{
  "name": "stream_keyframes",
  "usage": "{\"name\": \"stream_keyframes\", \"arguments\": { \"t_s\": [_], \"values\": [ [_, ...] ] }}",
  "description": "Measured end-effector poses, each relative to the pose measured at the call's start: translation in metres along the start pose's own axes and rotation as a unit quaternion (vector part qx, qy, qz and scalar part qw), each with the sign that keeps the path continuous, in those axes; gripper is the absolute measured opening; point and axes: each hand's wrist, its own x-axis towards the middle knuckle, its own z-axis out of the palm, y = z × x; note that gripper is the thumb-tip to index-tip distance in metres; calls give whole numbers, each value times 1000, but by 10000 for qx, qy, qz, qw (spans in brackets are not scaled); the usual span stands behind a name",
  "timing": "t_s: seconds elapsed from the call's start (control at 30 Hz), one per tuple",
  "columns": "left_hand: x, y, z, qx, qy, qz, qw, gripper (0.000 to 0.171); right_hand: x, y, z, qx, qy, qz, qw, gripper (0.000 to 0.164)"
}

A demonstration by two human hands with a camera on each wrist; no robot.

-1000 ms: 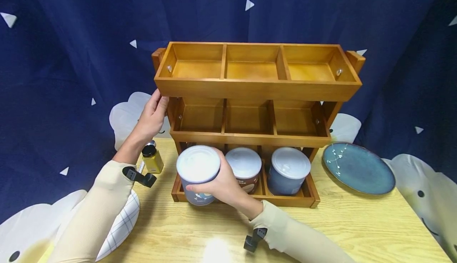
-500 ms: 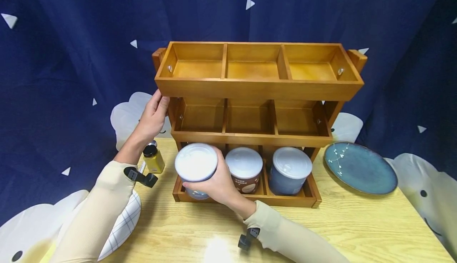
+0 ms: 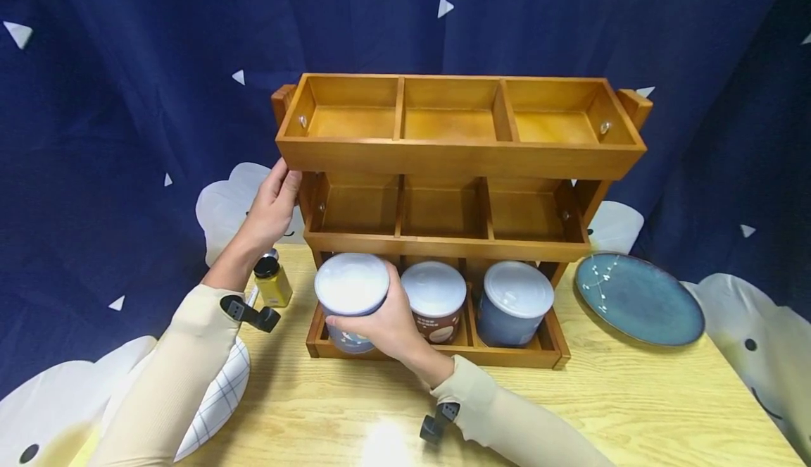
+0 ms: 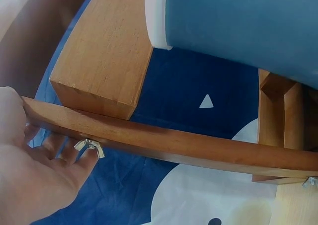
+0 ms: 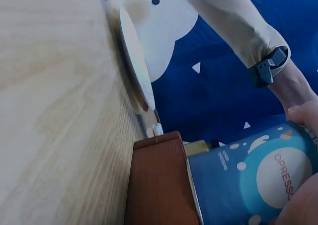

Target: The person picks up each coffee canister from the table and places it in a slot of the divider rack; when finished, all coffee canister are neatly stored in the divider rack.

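My right hand point(image 3: 386, 312) grips a blue canister point(image 5: 226, 178) with a white lid, at the left end of the rack's bottom tier. In the head view the canister point(image 3: 347, 333) overlaps the bottom tray's front rail; the right wrist view has its lower edge right at that rail. The three-tier wooden rack point(image 3: 459, 160) stands upright, its upper two tiers bare. My left hand point(image 3: 272, 206) holds the rack's left side post, fingers around the wood beside a wing nut point(image 4: 90, 146). A brown canister point(image 3: 433, 298) and another blue canister point(image 3: 514, 305) sit in the bottom tray's middle and right compartments.
A yellow jar with a black lid point(image 3: 272, 282) stands left of the rack, below my left forearm. A checked white plate point(image 3: 215, 403) lies at the left, partly under my sleeve. On the right is a blue-green plate point(image 3: 643, 301). A dark blue curtain point(image 3: 494, 16) hangs behind.
My right hand has brought the blue canister slightly up and back, from in front of the bottom rail to over it. The left hand keeps its hold on the post.
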Motion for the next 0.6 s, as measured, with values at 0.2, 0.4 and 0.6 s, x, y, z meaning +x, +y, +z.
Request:
{"name": "stream_keyframes", "arguments": {
  "t_s": [0.2,0.4,0.6],
  "values": [
    [0,0,1,-77,59,21,10000,45,6,-1,3,-224,150,102,9996,99],
    [0,0,1,9,65,-24,10000,46,5,-12,5,-3,264,251,9993,97],
    [0,1,2,-35,33,7,10000,46,10,0,9,-61,574,245,9980,98]
  ]
}}
